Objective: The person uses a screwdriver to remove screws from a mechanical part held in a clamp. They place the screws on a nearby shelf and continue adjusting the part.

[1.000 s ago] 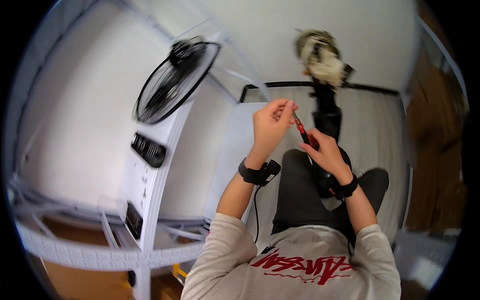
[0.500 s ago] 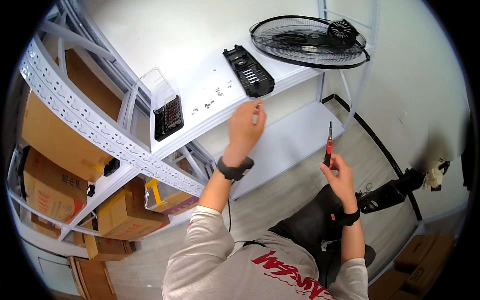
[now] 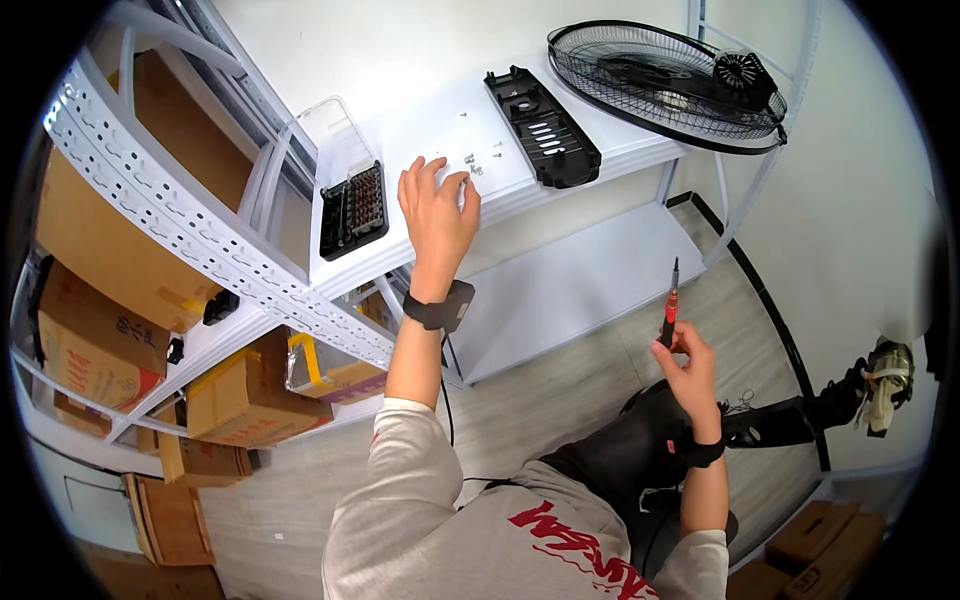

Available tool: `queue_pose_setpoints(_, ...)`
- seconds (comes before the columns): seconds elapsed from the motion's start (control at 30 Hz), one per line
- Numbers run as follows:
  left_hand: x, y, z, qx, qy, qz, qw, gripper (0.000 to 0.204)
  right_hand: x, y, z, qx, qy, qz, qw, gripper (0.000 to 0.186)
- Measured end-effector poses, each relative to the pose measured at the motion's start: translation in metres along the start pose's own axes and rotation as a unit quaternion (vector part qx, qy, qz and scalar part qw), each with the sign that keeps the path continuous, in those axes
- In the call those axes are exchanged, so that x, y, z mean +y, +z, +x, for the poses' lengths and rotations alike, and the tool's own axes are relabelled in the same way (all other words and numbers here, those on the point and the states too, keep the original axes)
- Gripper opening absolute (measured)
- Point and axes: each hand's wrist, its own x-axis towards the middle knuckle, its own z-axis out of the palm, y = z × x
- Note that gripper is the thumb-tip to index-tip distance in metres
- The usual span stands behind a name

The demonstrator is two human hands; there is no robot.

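My left hand (image 3: 438, 225) is over the front edge of the white shelf, beside the loose screws (image 3: 474, 166). Its thumb and index finger meet in a pinch while the other fingers stretch out; whatever lies between the tips is too small to make out. Out to the right, my right hand (image 3: 688, 362) holds a screwdriver (image 3: 671, 310) by its red and black handle, the bit pointing up. Left of my left hand lies an opened bit case (image 3: 352, 212) with rows of bits and a clear lid. A long black plastic cover (image 3: 546, 135) with slots rests right of the screws.
At the shelf's right end lies a fan head in a round wire cage (image 3: 665, 85). A lower white shelf (image 3: 590, 270) runs beneath. The perforated upright (image 3: 200, 225) of a rack and cardboard boxes (image 3: 245, 395) stand at left. A black pole-like stand (image 3: 775, 422) is at right.
My left hand has moved left, from near the black cover to beside the screws, and its other fingers have spread. My right hand still holds the screwdriver upright. The view has shifted slightly.
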Motion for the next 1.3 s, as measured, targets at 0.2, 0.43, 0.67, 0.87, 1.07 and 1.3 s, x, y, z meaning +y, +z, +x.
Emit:
queue_pose_setpoints(0.2, 0.002, 0.007, -0.002, 0.002, -0.026, 0.003, 1.0, 0.015, 0.008, -0.009, -0.004, 0.012, -0.004, -0.011, 1.0, 0.023)
queue_pose_setpoints(0.43, 0.002, 0.008, -0.002, 0.006, -0.028, 0.002, 1.0, 0.019, 0.009, -0.012, -0.011, 0.027, 0.0, -0.021, 0.999, 0.022)
queue_pose_setpoints(0.67, 0.003, 0.007, -0.001, 0.016, -0.019, 0.012, 1.0, 0.022, 0.006, -0.022, -0.026, 0.046, 0.023, -0.013, 0.999, 0.022)
queue_pose_setpoints(0.87, -0.001, 0.009, -0.003, 0.007, -0.021, -0.008, 1.0, 0.026, 0.009, -0.031, -0.036, 0.085, 0.022, -0.003, 0.996, 0.022)
queue_pose_setpoints(1.07, 0.0, 0.009, -0.002, -0.012, -0.027, -0.012, 0.999, 0.011, 0.011, -0.045, -0.053, 0.09, 0.037, 0.021, 0.995, 0.02)
queue_pose_setpoints(1.3, -0.001, 0.009, -0.002, -0.01, -0.041, -0.006, 0.999, 0.011, 0.018, -0.057, -0.066, 0.092, 0.054, 0.019, 0.994, 0.02)
